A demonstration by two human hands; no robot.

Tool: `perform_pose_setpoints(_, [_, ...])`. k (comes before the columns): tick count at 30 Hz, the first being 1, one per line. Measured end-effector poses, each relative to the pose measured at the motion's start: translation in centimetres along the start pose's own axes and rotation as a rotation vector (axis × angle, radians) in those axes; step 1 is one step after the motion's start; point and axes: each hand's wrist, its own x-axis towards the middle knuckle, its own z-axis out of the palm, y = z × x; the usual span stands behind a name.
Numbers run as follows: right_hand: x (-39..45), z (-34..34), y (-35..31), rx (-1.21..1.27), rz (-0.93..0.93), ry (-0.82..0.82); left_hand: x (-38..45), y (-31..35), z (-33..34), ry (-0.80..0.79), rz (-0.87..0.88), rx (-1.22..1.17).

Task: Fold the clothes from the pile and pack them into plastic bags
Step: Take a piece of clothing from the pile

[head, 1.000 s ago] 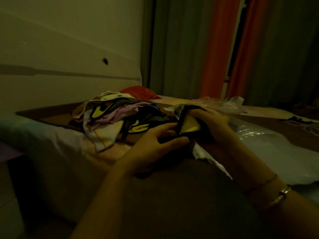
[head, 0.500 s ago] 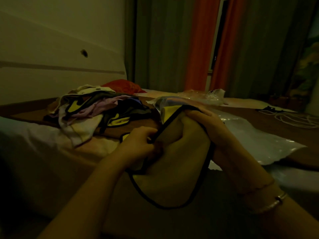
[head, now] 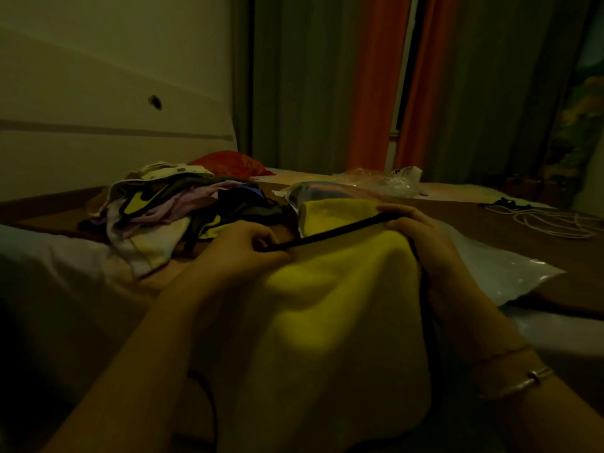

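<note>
Above the lap, the left hand and right hand each pinch the dark trim of the yellow garment, which appears light and limp; grasp it by the trimmed edge.

the yellow garment is soft matt cloth with a faint nap, edged in a darker, smoother black binding. the clothes pile is a mix of thin matt fabrics, crumpled and creased. the flat plastic bag is glossy film that catches highlights; the crumpled plastic bags farther back are clear, wrinkled and shiny. the bed shows a smooth dull brown sheet. the curtains are matt cloth hanging in pleats. the headboard looks smooth and flat-finished. the bracelet has a metallic sheen.
</note>
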Motion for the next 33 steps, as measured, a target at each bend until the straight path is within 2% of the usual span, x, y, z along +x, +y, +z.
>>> perform_pose_setpoints(5, [-0.2, 0.3, 0.6, -0.01, 0.016, -0.013, 0.6, -1.8, 0.1, -0.179, -0.115, 0.078])
perform_pose_setpoints(12, [-0.2, 0.3, 0.9, 0.065, -0.04, 0.036, 1.3, -4.7, -0.1, -0.147, -0.323, 0.158])
perform_pose_setpoints(14, [-0.3, 0.6, 0.8, 0.097, -0.035, -0.018, 1.3, -4.4, -0.4, -0.121, -0.318, 0.116])
perform_pose_setpoints(16, [-0.7, 1.1, 0.6, 0.188, 0.015, -0.168, 1.1, -3.3, -0.6, -0.085, -0.3, 0.064])
perform_pose_setpoints(19, [-1.2, 2.0, 0.4, 0.27, 0.119, -0.488, 0.6, -1.2, -0.9, -0.063, -0.338, -0.238])
perform_pose_setpoints(21, [-1.2, 2.9, 0.4, 0.199, 0.157, -0.608, 0.2, -0.3, -1.0, -0.071, -0.368, -0.46])
perform_pose_setpoints(26, [-1.2, 4.7, 0.4, 0.005, 0.004, -0.552, 0.0, 0.5, -0.9, -0.087, -0.404, -0.79])
perform_pose_setpoints(30, [-1.1, 5.2, 0.9, -0.122, -0.107, -0.561, -1.0, 1.0, -0.9, -0.243, -0.367, -1.067])
perform_pose_setpoints(33, [-1.2, 5.8, 1.4, -0.21, -0.151, -0.56, -1.8, 1.2, -0.7, -0.314, -0.325, -1.135])
